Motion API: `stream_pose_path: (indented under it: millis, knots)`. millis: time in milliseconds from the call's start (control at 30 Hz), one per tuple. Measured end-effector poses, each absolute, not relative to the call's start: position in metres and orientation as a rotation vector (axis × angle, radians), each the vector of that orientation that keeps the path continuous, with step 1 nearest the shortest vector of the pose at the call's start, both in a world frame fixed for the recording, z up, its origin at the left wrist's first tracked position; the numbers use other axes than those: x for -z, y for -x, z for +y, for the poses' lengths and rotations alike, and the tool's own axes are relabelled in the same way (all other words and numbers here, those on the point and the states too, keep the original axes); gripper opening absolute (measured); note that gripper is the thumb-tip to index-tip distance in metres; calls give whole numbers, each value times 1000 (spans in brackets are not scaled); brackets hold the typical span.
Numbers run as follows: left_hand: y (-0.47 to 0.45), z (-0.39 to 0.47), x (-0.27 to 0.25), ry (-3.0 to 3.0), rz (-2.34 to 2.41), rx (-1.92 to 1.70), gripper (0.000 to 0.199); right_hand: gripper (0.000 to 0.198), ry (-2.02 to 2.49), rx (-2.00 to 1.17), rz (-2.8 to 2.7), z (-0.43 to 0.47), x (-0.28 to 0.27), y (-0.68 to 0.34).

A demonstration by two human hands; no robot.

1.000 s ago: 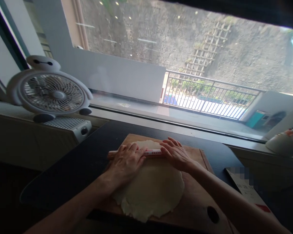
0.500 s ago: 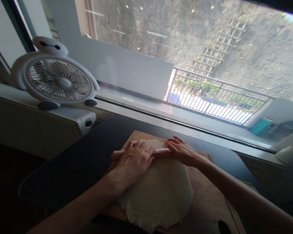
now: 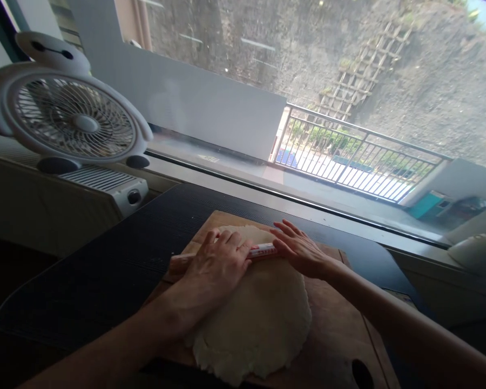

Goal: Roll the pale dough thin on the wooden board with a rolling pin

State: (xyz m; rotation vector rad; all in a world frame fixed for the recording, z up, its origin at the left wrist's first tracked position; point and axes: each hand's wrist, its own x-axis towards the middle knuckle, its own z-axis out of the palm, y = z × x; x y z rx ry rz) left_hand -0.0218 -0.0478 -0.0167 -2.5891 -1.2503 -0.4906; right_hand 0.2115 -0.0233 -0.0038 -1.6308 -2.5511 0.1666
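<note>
A wide, uneven sheet of pale dough (image 3: 259, 319) lies flat on a wooden board (image 3: 332, 313). Across its far part rests a rolling pin (image 3: 263, 250), its left end sticking out beyond the dough. White wrapping with red print shows on the pin between my hands. My left hand (image 3: 222, 259) lies over the pin with its fingers bent around the far side. My right hand (image 3: 302, 248) presses on the pin's right part, fingers stretched out and spread. That end of the pin is hidden under the palm.
The board sits on a dark table (image 3: 117, 270) by a large window. A white fan (image 3: 85, 124) stands on a radiator (image 3: 105, 183) to the left. At the right edge is a rounded pale object (image 3: 473, 254), partly cut off.
The camera view has shifted slightly. The pin's left end now reaches further left and a bit nearer me, and more red print shows. Both hands stay on the pin.
</note>
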Motion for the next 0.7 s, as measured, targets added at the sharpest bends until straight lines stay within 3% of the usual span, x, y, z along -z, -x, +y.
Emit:
stream_pose_path:
  millis: [267, 533, 700]
  knots:
    - [23, -32, 3, 2566, -1386, 439, 38, 45, 1784, -41, -2411, 41, -6, -171]
    - [16, -58, 9, 2648, -1244, 515, 31, 52, 1593, -43, -2496, -32, 10, -214]
    - [17, -45, 7, 2623, -1364, 520, 36, 52, 1771, 59, -2294, 6, 9, -190]
